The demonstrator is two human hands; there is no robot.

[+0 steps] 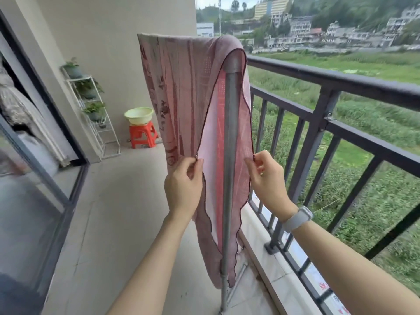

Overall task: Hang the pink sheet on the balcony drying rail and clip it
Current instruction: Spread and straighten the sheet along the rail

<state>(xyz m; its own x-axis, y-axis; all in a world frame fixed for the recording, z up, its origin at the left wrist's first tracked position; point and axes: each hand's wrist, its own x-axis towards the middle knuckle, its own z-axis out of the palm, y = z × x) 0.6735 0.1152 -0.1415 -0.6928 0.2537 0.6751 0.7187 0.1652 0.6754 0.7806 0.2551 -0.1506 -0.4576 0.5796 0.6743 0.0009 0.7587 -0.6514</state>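
A thin pink patterned sheet with a dark scalloped hem [181, 92] hangs draped over the top of a grey metal drying rail [229, 142], its two hemmed edges parted either side of the upright pole.

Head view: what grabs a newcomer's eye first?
The pink sheet draped over the grey drying rack's post, centre frame. Below it, the left hand and right hand pinch its dark-trimmed edges either side of the post. Far left, an orange stool carries a pale green basin.
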